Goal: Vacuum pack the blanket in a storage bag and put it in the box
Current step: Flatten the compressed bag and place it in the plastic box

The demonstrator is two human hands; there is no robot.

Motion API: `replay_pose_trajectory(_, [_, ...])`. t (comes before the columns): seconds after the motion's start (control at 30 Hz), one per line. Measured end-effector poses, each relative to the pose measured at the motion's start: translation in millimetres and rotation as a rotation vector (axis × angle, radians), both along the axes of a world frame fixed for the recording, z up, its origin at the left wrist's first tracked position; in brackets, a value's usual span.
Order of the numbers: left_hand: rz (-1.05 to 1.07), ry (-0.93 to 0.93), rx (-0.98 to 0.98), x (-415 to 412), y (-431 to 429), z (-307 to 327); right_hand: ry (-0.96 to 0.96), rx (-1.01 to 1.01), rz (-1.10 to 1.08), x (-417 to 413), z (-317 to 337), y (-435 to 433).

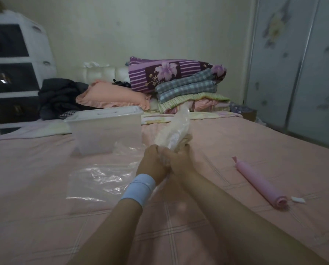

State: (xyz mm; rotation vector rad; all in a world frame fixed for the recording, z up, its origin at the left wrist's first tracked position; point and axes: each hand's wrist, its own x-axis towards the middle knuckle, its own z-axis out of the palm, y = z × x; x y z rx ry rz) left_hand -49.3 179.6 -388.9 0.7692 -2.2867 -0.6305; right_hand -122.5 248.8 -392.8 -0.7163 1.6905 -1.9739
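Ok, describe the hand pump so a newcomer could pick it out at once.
Start at the pink bed filling the view and look right of the person's two hands. The hand pump lies there alone on the sheet, a pink tube pointing away, with a small white clip beside its near end. Nothing else there is tube-shaped.

You are looking across a bed (236, 142) spread with a pink sheet, with dim light lying over a plain pale wall (140, 25) behind it. A white drawer unit (16, 64) with dark fronts is standing at your left, and a wardrobe (297, 64) with flower-patterned sliding doors is standing at your right. Folded bedding (179, 81), a peach pillow (110, 96) and dark clothes (60, 96) are lying at the head of the bed.
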Motion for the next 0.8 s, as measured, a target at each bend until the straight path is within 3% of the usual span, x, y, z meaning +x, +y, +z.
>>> replay_pose_trajectory(0.13, [-0.347, 0.05, 0.323, 27.6, 3.4, -3.1, 0.187, 0.128, -0.365, 9.5, 1.1, -4.8])
replay_pose_trajectory(0.2, [-0.317, -0.066, 0.331, 41.6, -1.1, -3.2, 0.268, 0.167, -0.427, 4.8, 0.3, -1.9])
replay_pose_trajectory(0.23, [-0.204, -0.2, 0.225, 49.0, -9.4, -2.7, 0.307, 0.183, -0.434, 4.1, -0.1, -4.0])
replay_pose_trajectory(0.3, [0.095, -0.659, -0.025, 70.9, -23.5, -1.4, 0.376, 0.233, -0.461, 8.1, 1.2, -10.1])
replay_pose_trajectory(0.33, [0.172, -0.866, -0.042, 81.6, -26.8, -1.3, 0.405, 0.251, -0.486, 10.2, 1.5, -12.9])
replay_pose_trajectory(0.4, [0.068, -1.116, 0.001, 100.1, -29.2, -12.0, 0.455, 0.271, -0.529, 16.2, 0.8, -17.5])
replay_pose_trajectory(0.47, [-0.073, -1.118, -0.013, 110.6, -33.1, -27.1, 0.54, 0.281, -0.559, 25.6, -0.8, -20.7])
replay_pose_trajectory(0.53, [-0.073, -1.047, 0.007, 115.6, -38.1, -43.3, 0.685, 0.306, -0.573, 38.6, -4.1, -25.0])
replay_pose_trajectory(0.67, [-0.008, -0.708, 0.15, 114.5, -41.9, -58.1, 1.057, 0.422, -0.524, 67.0, -20.5, -31.1])
replay_pose_trajectory(0.73, [0.095, -0.611, -0.009, 115.8, -42.6, -55.7, 1.162, 0.472, -0.499, 73.4, -27.4, -35.1])
replay_pose_trajectory(0.8, [0.334, -0.64, -0.231, 126.1, -44.0, -54.4, 1.243, 0.497, -0.484, 76.3, -35.2, -40.5])
